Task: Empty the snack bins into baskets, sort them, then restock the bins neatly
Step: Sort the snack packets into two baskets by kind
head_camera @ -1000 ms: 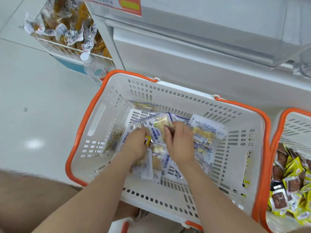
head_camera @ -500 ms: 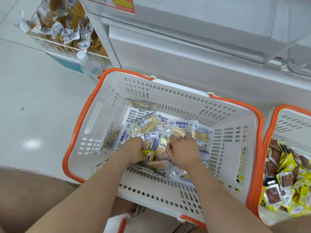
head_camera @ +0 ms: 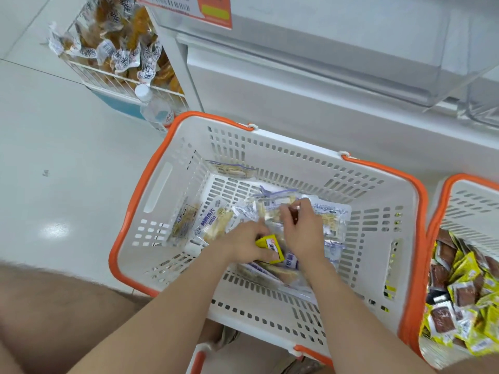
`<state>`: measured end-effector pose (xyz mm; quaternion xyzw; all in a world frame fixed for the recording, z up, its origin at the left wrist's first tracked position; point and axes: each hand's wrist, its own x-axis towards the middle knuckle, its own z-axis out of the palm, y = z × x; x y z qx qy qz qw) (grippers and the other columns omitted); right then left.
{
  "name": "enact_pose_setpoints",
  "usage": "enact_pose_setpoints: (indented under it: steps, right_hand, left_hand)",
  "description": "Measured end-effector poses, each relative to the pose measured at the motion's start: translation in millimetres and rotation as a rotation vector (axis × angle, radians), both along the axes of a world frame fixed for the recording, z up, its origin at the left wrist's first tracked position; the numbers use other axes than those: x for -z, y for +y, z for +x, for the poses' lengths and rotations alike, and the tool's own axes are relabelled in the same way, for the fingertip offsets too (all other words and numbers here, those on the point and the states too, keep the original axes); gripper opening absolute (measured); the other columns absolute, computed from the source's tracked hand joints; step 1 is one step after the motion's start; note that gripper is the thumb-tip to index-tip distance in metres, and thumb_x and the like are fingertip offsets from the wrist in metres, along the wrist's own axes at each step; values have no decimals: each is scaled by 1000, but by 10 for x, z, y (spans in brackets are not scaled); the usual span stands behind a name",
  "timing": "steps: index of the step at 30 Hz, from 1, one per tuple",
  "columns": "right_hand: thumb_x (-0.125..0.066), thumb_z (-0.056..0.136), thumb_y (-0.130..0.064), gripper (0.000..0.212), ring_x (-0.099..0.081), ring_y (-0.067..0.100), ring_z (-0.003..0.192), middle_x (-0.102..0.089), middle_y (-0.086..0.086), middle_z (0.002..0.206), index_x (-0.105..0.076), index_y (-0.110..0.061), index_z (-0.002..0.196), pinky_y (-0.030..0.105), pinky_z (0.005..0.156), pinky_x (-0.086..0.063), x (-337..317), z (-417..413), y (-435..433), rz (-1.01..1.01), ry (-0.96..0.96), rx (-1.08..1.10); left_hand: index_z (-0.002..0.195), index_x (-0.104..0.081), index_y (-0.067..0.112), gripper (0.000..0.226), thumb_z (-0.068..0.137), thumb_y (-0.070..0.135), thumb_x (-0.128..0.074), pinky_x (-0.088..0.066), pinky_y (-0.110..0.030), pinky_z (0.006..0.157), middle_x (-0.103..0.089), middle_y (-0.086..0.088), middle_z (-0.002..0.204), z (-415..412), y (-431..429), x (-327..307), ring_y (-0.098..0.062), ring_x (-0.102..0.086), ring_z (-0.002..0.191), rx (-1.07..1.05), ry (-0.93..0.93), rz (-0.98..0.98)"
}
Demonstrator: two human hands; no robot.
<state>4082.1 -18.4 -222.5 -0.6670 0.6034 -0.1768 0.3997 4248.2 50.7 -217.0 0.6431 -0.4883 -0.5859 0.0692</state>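
Basket [head_camera: 297, 155] interior: left hand [head_camera: 240, 245] clamps a yellow packet [head_camera: 270, 247], right hand [head_camera: 303, 233] (fingers curled) pinches a clear packet [head_camera: 272, 209].

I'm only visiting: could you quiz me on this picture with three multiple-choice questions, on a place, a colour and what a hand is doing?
1. Where is the heap of yellow-and-brown packets?
A. On the floor
B. In the wire rack
C. In the right basket

2. What colour is the middle basket rim?
A. Orange
B. Blue
C. Green

3. What is the left hand doing?
A. Resting open on the floor
B. Holding a small yellow packet
C. Gripping a bottle

Answers: 1 C, they fill the right basket; 2 A, an orange band runs round its top; 3 B, its fingers curl round the packet while the right hand pinches a clear packet.
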Motion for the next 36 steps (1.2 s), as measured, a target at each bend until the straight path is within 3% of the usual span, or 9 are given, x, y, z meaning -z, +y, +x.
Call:
enact_pose_setpoints:
  steps: [3, 7, 11, 15, 22, 27, 29, 32, 36]
  right_hand:
    - [-73, 97, -30, 19, -64, 9, 64, -71, -3, 73, -59, -17, 95, 31, 62, -50, -135, -29, -184, 9, -136, 137]
    - [-67, 101, -20, 10, -73, 8, 82, -75, -2, 93, -66, -17, 111, 38, 73, -63, -351, -43, -327, 229, -333, 120]
    - [-59, 102, -53, 36, -76, 25, 100, -77, 3, 116, -73, -24, 117, 48, 88, -63, -731, -86, -300, 720, -556, 116]
    - [-79, 92, -20, 36, -75, 27, 103, -75, 12, 120, -67, -22, 126, 45, 86, -62, -1080, -283, -177, 717, -661, 111]
    - [-74, 88, 2, 49, -75, 31, 93, -76, 16, 108, -60, -17, 131, 45, 84, -62, -1954, -905, -147, 699, -700, 155]
    - [-73, 82, -13, 8, -73, 26, 69, -74, 13, 79, -71, -10, 90, 40, 65, -64, -2432, -1560, 17, 360, -344, 367]
    - [-71, 76, -33, 30, -70, 29, 64, -71, 11, 64, -69, -4, 71, 33, 57, -55, -2437, -1954, 61, 120, -29, 504]
    - [-57, 69, -47, 48, -67, 37, 77, -66, 13, 66, -71, -3, 78, 34, 63, -46, -2284, -2432, 107, 73, 216, 569]
    - [-61, 85, -35, 41, -62, 40, 116, -67, 18, 114, -60, -9, 117, 43, 92, -52, -2062, -2424, 216, 211, 395, 362]
  left_hand:
    - [86, -73, 8, 38, 77, 40, -90, -48, -35, 101, -66, -5, 117, -131, -41, -81, -15, -61, 122, -152, -5, -140]
    - [87, -76, 18, 21, 83, 34, -88, -56, -33, 69, -75, -1, 80, -48, -162, -383, -14, -70, 75, -445, 99, -218]
    - [92, -75, 18, 34, 79, 45, -89, -60, -41, 66, -75, -3, 80, -37, -310, -668, -21, -71, 72, -509, 103, -238]
    - [95, -62, 14, 47, 71, 38, -96, -61, -36, 54, -72, -3, 80, -223, -340, -1018, -16, -69, 63, -574, -6, -330]
    - [95, -68, 20, 58, 52, 35, -105, -54, -35, 57, -74, -5, 83, -668, -404, -1873, -13, -63, 60, -311, 86, -525]
    - [112, -64, 34, 34, 86, 41, -84, -53, -24, 66, -67, 10, 98, -1217, -342, -2202, -13, -63, 68, -92, 28, -665]
    - [109, -65, 34, 14, 97, 34, -71, -52, -23, 70, -67, 15, 100, -1324, -285, -2183, -9, -64, 73, 76, -64, -669]
    - [95, -71, 31, 7, 99, 28, -65, -57, -30, 77, -70, 16, 93, -1363, -178, -2091, -2, -65, 78, 278, -157, -613]
    - [97, -73, 27, 14, 101, 28, -60, -57, -36, 82, -70, 13, 94, -1208, -42, -1842, -5, -65, 83, 342, -334, -543]
